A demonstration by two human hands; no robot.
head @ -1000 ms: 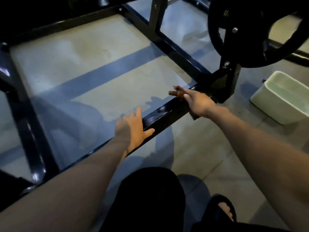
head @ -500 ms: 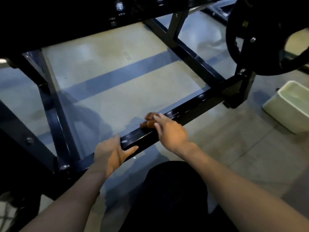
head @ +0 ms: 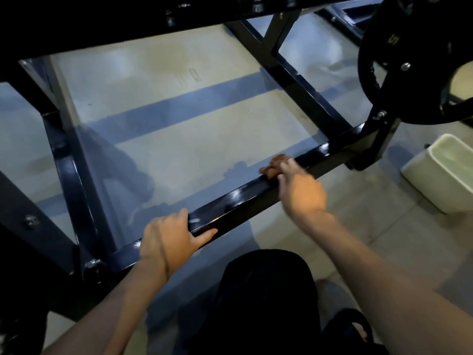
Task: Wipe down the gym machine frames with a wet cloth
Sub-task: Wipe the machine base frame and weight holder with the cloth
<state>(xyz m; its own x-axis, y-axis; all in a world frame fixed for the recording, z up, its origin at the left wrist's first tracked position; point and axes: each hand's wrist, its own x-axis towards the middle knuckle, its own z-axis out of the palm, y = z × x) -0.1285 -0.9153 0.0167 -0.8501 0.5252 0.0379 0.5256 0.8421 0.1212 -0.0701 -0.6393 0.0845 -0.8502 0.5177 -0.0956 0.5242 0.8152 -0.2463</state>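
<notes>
I see the left hand (head: pixel 172 239) gripping the black frame bar (head: pixel 245 198) low on the floor, while further along it the right hand (head: pixel 298 187) presses a brown cloth (head: pixel 277 160) (mostly hidden under the fingers) onto its top.

Both my forearms are bare, no sleeves, no watch or rings that I can make out on my left hand (head: pixel 170 240) or my right hand (head: pixel 300 190). A thin dark band or cord crosses the left wrist. Black shorts (head: pixel 266 301) cover my knee at 6 o'clock, and a dark open-toed sandal (head: pixel 354 326) shows at 5 o'clock, toes exposed.
</notes>
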